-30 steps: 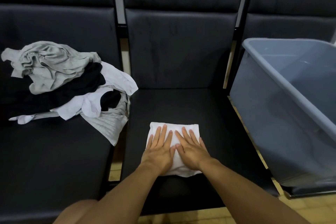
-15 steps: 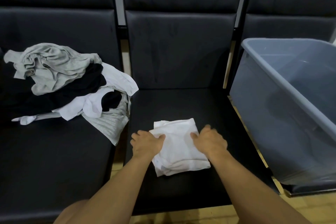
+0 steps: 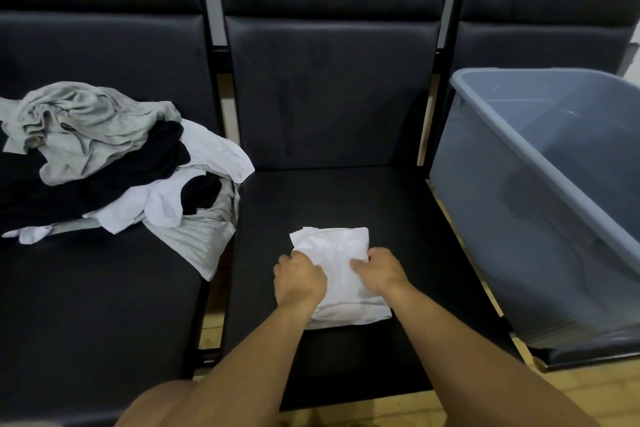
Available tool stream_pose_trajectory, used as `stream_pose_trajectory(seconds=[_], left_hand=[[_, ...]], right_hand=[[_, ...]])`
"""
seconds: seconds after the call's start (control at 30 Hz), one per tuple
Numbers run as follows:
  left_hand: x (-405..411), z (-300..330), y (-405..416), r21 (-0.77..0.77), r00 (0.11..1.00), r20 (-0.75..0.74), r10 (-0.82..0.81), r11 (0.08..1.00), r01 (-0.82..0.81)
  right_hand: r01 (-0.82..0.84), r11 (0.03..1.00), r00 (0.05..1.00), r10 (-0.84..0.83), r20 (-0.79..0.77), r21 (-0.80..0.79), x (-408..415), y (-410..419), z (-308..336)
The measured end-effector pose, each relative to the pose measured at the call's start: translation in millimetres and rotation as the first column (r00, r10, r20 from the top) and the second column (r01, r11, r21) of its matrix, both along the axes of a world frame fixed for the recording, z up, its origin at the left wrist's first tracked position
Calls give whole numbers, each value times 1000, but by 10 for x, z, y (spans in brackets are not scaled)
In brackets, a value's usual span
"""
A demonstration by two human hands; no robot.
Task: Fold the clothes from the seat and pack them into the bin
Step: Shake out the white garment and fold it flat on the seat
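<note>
A folded white garment (image 3: 341, 274) lies on the middle black seat (image 3: 346, 198). My left hand (image 3: 299, 279) grips its left edge and my right hand (image 3: 382, 270) grips its right edge, fingers curled into the cloth. A pile of unfolded clothes (image 3: 114, 163), grey, black and white, lies on the left seat. The grey plastic bin (image 3: 540, 163) stands tilted on the right seat, and no clothes show in the part of its inside that I can see.
Three black padded seats stand in a row with metal posts between the backrests. A narrow gap separates the left and middle seats. Yellowish tiled floor (image 3: 588, 392) shows below the front edges. My knee (image 3: 152, 406) is at the bottom left.
My hands went from pressing flat on the garment to gripping its two sides. Both hands have drawn closer together and nearer to me along its edges.
</note>
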State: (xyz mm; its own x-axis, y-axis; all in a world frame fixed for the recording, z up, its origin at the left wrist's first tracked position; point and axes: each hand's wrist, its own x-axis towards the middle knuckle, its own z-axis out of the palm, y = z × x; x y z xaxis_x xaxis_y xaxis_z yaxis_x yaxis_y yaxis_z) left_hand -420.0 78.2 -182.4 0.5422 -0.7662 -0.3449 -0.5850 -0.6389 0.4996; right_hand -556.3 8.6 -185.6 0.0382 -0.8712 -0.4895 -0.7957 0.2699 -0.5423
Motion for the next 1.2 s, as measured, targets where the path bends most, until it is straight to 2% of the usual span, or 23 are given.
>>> stream_pose_trajectory(seconds=[0.2,0.33,0.47,0.57,0.77,0.9,0.97,1.1,1.2], left_hand=[[78,231,-26,-117,968,-233,92,986,-122],[150,521,-59,-237,907,-421,31,961,-142],[-69,1135,-253,-395,871,-486,-77,908,-140],[-365,1691,-507,-484,844,-511,-165,866,-124],[-1167,2665,-1109,-488,742,-606,-286,870,-63],[-1777,2942,-1465,-504,716,-587,-378,863,43],[-2059,2951,-1670,-506,734,-539,-412,856,108],[-2471,2754,-2082,-478,826,-362,-432,847,233],[-2632,2574,-2323,-441,884,-191,-427,841,312]], right_hand=[[17,991,1000,-15,19,-132,-121,29,162],[-6,965,999,20,48,-263,-273,52,560],[51,892,992,7,127,-449,-483,-22,1293],[30,831,998,9,67,-556,-734,-218,1977],[26,721,995,-87,-53,-693,-1624,-699,3137],[39,762,985,-140,-105,-646,-2304,-934,3432],[78,794,981,-170,-97,-603,-2598,-1070,3402],[179,849,971,-234,-50,-498,-2954,-1437,3080],[152,876,967,-227,-113,-457,-2975,-1763,2822]])
